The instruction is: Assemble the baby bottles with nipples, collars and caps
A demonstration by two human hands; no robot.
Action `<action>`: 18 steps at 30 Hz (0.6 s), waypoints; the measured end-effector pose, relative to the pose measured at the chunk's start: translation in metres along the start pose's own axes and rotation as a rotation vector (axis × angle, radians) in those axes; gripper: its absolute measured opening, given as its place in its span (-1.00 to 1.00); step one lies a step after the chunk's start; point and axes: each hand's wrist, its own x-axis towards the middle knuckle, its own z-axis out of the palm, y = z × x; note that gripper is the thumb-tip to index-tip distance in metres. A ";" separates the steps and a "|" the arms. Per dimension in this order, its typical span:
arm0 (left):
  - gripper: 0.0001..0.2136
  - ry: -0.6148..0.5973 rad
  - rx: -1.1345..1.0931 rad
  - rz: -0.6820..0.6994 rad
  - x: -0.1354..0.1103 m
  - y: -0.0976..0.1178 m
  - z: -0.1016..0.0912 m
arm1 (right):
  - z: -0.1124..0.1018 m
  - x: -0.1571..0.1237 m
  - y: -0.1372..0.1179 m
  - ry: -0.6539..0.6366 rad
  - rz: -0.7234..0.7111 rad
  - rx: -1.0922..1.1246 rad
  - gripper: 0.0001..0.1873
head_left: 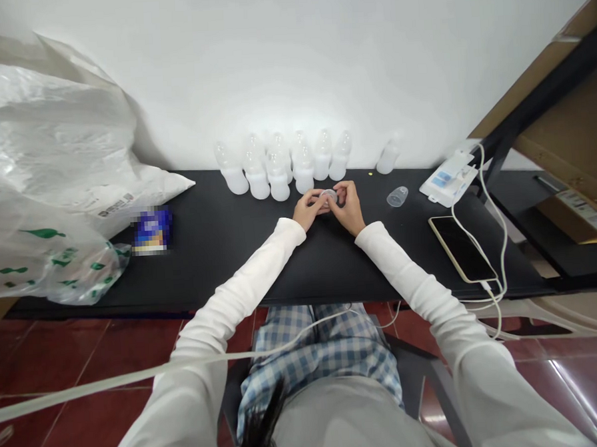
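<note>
Both my hands meet over the middle of the black table (220,254). My left hand (308,209) and my right hand (346,206) pinch a small round clear piece (328,195) between their fingertips; it looks like a bottle ring or cap. Just behind them stands a cluster of several white baby bottles (278,164) against the wall. One more bottle (388,156) stands apart to the right. A clear dome cap (397,196) lies on the table to the right of my right hand.
Big white plastic bags (50,163) fill the table's left end, with a small blue packet (151,230) beside them. On the right lie a phone (462,247) on a white cable and a white power strip (449,177). A dark shelf with cardboard boxes (571,189) stands at right.
</note>
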 end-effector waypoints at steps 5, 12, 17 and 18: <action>-0.66 -0.003 0.055 0.013 -0.003 -0.001 0.002 | -0.003 0.000 0.000 -0.095 0.039 0.060 -0.60; -0.75 0.103 0.122 0.065 -0.004 -0.005 -0.001 | -0.004 -0.002 -0.005 -0.168 0.067 0.037 -0.69; -0.81 0.125 0.187 0.092 -0.002 -0.006 -0.005 | -0.002 -0.001 -0.005 -0.224 0.149 0.145 -0.62; -0.83 0.124 0.199 0.094 -0.002 -0.005 -0.006 | -0.002 -0.001 -0.005 -0.242 0.163 0.171 -0.59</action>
